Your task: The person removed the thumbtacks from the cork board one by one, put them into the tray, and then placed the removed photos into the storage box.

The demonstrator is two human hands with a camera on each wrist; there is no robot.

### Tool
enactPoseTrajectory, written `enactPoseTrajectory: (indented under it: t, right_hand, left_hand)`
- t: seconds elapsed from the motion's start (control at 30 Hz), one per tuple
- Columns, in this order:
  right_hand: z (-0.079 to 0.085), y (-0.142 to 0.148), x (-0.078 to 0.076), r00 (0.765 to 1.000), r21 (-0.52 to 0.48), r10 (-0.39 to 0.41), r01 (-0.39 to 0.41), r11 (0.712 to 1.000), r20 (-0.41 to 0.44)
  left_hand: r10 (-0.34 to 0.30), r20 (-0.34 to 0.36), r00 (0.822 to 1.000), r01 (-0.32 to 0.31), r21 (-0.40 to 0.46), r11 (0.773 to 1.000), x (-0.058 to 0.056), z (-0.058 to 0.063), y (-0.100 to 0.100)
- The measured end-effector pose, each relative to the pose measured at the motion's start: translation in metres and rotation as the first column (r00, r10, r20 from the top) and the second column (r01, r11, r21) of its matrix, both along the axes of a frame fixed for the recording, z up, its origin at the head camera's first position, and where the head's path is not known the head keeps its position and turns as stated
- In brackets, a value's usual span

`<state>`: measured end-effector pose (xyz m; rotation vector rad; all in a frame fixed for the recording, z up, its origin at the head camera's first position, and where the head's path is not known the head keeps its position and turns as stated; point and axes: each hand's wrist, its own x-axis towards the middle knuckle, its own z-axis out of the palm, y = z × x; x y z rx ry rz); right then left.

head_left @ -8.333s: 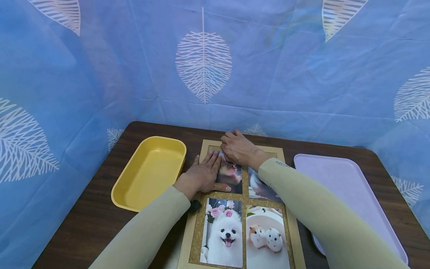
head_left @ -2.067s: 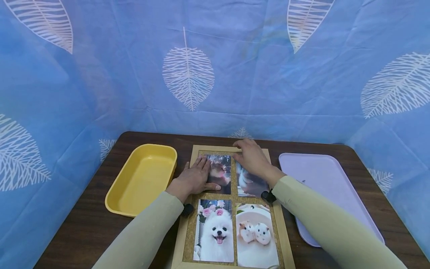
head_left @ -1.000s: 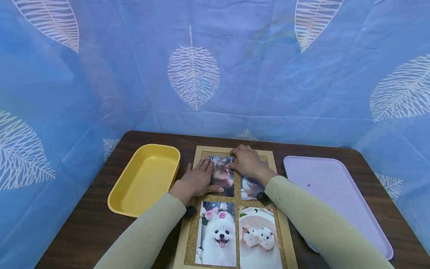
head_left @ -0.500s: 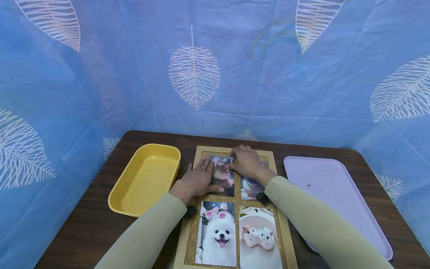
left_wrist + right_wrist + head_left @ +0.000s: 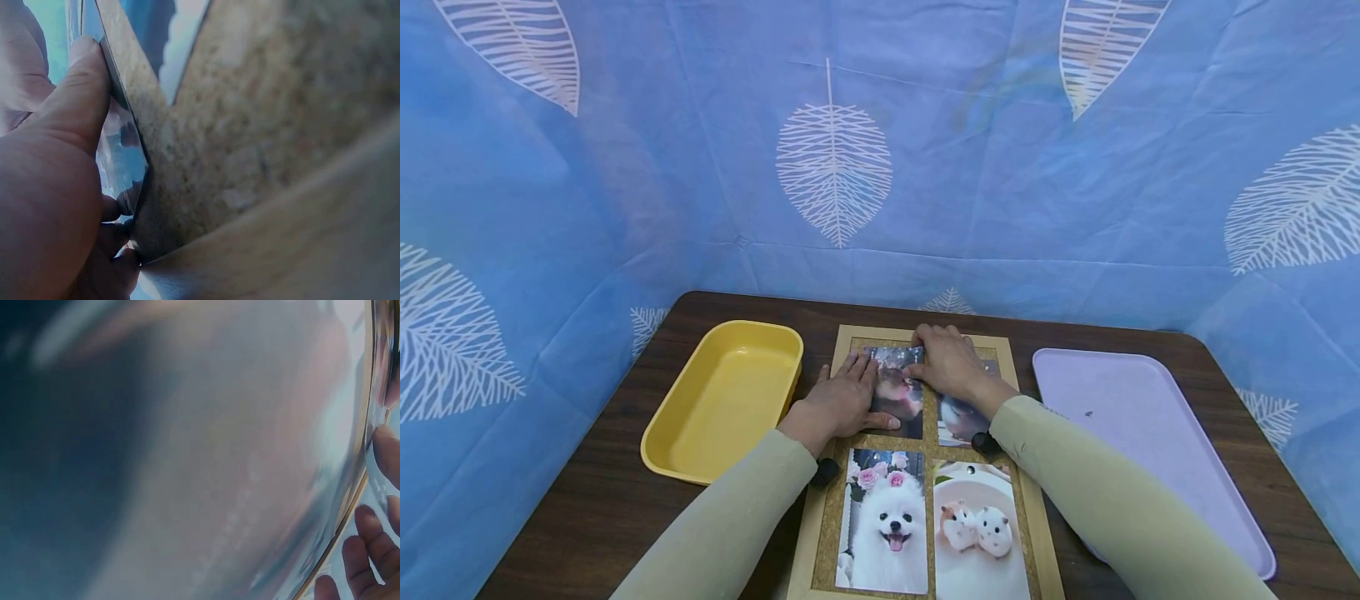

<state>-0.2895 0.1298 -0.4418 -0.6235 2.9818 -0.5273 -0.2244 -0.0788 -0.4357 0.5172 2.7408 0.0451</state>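
Passable: table (image 5: 583, 517) left of yellow tray (image 5: 722, 408) | Upper-left photo (image 5: 899, 398): left grip (image 5: 841, 402), right grip (image 5: 952, 363) obstruct | Board (image 5: 809, 533)-to-lilac tray (image 5: 1142, 417) gap: right sleeve (image 5: 1097, 479) across

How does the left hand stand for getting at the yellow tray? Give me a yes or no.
Likely yes: the yellow tray sits just left of the left hand, with nothing visible between; the hand would only need to leave the upper-left photo.
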Motion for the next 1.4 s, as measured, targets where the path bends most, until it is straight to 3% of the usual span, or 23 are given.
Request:
enactPoseTrajectory:
  t: [0.27,0.47,0.83,1.2,1.4]
  right_hand:
    - [0.0,-0.003,0.004,0.999,-0.138,-0.038,0.04,0.99,0.015]
    - [0.0,-0.007,0.01,0.997,-0.308,-0.025,0.048,0.95,0.078]
    - [0.002,-0.017,0.021,0.993,-0.345,-0.053,0.085,0.935,0.102]
    - [0.011,-0.016,0.023,0.989,-0.458,-0.077,0.125,0.88,0.123]
    - [0.021,-0.009,0.021,0.988,-0.521,-0.095,0.144,0.841,0.12]
  left_hand:
    - [0.0,0.007,1.0,0.0,0.0,1.0,0.001,0.001,0.0]
    - [0.004,0.01,1.0,-0.004,0.011,1.0,0.001,0.001,0.0]
    - [0.002,0.006,1.0,-0.002,0.007,1.0,0.0,0.0,-0.001]
    - [0.002,-0.035,0.999,-0.001,0.045,0.999,0.003,0.006,-0.004]
    - [0.003,-0.07,0.998,0.003,0.084,0.996,0.009,0.018,-0.006]
